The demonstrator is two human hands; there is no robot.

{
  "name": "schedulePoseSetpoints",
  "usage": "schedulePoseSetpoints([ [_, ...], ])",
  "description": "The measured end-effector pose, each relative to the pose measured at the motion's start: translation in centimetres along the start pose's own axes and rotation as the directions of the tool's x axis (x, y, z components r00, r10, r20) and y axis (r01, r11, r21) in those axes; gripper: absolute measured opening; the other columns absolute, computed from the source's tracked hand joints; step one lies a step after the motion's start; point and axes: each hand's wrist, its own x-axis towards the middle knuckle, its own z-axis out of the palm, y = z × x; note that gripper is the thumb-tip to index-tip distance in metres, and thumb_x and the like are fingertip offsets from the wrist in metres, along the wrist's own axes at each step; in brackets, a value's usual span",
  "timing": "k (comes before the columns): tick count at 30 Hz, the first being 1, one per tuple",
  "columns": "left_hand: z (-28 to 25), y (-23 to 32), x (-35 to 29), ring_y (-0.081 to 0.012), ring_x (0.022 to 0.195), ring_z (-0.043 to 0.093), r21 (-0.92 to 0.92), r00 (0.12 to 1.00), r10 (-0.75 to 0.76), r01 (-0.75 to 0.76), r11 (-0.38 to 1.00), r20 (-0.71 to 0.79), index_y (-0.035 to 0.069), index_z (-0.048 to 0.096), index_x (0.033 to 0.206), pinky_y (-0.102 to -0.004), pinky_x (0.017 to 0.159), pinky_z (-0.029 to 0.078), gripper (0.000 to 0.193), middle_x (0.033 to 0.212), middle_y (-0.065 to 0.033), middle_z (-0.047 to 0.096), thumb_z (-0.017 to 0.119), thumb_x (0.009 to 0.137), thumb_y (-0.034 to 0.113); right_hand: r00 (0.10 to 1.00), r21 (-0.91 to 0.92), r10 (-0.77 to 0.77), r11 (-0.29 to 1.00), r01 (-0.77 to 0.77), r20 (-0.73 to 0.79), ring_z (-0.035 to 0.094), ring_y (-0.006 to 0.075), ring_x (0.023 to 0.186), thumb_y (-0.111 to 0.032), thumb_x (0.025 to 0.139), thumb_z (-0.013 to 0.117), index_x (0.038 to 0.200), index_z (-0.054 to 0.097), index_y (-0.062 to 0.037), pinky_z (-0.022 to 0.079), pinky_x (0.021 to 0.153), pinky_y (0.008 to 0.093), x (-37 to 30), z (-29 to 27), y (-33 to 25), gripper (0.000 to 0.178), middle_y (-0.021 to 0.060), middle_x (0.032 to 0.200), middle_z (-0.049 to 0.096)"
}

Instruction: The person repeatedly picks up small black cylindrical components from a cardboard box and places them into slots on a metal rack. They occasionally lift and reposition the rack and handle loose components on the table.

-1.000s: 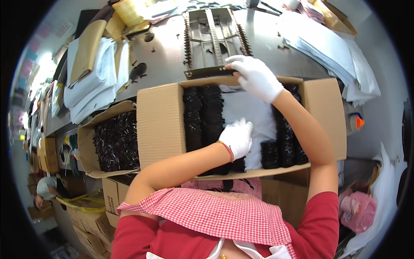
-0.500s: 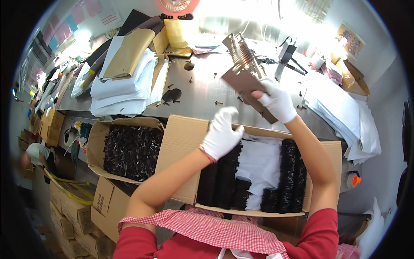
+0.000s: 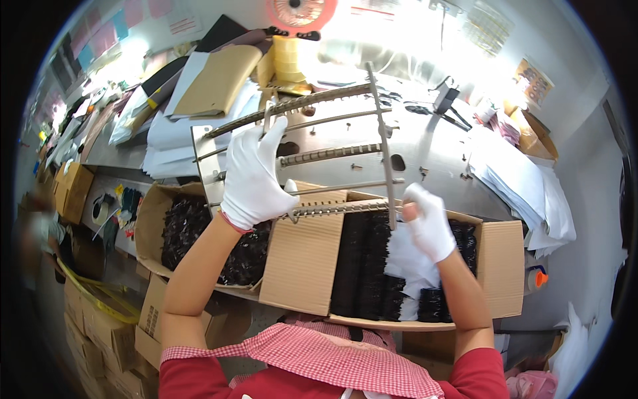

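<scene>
A metal rack [image 3: 332, 156] made of long rods, some ribbed or toothed, between a flat end plate [image 3: 211, 163] and a thin crossbar is held up over the bench edge. My white-gloved left hand [image 3: 256, 173] grips it near the plate, thumb and fingers around the rods; part of the grip is hidden. At the other end, my gloved right hand [image 3: 428, 223] has its fingers closed at the lower rod's tip beside the crossbar. One fingertip there is bare. Below stands an open carton [image 3: 302, 266] with rows of black pieces [image 3: 362, 266] and white sheeting [image 3: 409, 256].
To the left, another carton [image 3: 149, 226] holds many loose black pieces. Small dark screws lie on the metal bench [image 3: 425, 143]. Paper stacks [image 3: 518, 173] flank both sides, and a pink fan [image 3: 302, 16] stands at the back. A person [image 3: 50, 233] is at far left.
The rack has swung round and come nearer, its plate now at the left. My left hand has moved from empty above the carton to the rack; my right hand has shifted to the crossbar end.
</scene>
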Motion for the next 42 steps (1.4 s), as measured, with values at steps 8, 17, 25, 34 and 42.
schedulePoseSetpoints([
  [8,-6.3,-10.8,-9.4,-0.0403,0.108,0.053,0.139,0.961,-0.183,0.156,0.978,0.210,0.005,0.045,0.141,-0.0477,0.097,0.043,0.094,0.111,-0.0202,0.055,0.076,0.054,0.020,0.916,0.393,0.390,0.832,-0.392,0.088,0.053,0.0120,0.052,-0.025,0.105,0.050,0.087,0.059,-0.0021,0.045,0.053,0.0269,1.5,10.1,-0.6,0.031,0.0048,0.066,0.062],
  [17,-11.8,-12.7,-15.3,-0.0415,0.114,0.048,0.221,0.880,-0.290,0.218,0.950,0.377,0.014,0.047,0.145,-0.0498,0.103,0.036,0.096,0.119,-0.0216,0.049,0.078,0.054,0.018,0.840,0.376,0.532,0.760,-0.531,0.111,0.061,0.0157,0.071,-0.025,0.095,0.053,0.115,0.064,-0.0029,0.050,0.064,0.0297,8.9,11.1,3.9,0.031,0.0078,0.099,0.067],
  [25,-12.5,-8.2,-13.4,-0.0412,0.111,0.046,0.124,0.920,-0.093,0.049,0.991,0.382,0.013,0.048,0.142,-0.0493,0.101,0.036,0.094,0.118,-0.0219,0.048,0.071,0.051,0.012,0.904,-0.067,0.270,0.962,-0.263,0.331,0.064,0.0316,0.083,-0.020,0.090,0.056,0.097,0.067,0.0031,0.051,0.080,0.0376,11.8,18.3,-7.4,0.026,0.0215,0.089,0.068],
  [34,-10.0,-9.3,-14.7,-0.0407,0.115,0.049,-0.044,0.884,-0.067,0.099,0.994,0.463,0.010,0.047,0.143,-0.0488,0.104,0.037,0.095,0.123,-0.0192,0.053,0.072,0.051,0.010,0.931,-0.085,0.205,0.978,-0.188,0.302,0.066,0.0410,0.095,-0.034,0.087,0.055,0.094,0.072,-0.0008,0.052,0.087,0.0438,10.7,20.2,-5.1,0.037,0.0247,0.100,0.070],
  [42,-7.2,-7.7,-13.3,-0.0334,0.107,0.056,-0.138,0.856,-0.146,0.244,0.960,0.495,0.005,0.047,0.143,-0.0403,0.098,0.043,0.096,0.135,-0.0203,0.056,0.069,0.049,0.005,0.898,-0.077,0.405,0.914,-0.397,0.172,0.064,0.0390,0.104,-0.038,0.088,0.053,0.099,0.071,0.0004,0.051,0.094,0.0417,12.0,19.9,-3.0,0.044,0.0251,0.110,0.068],
])
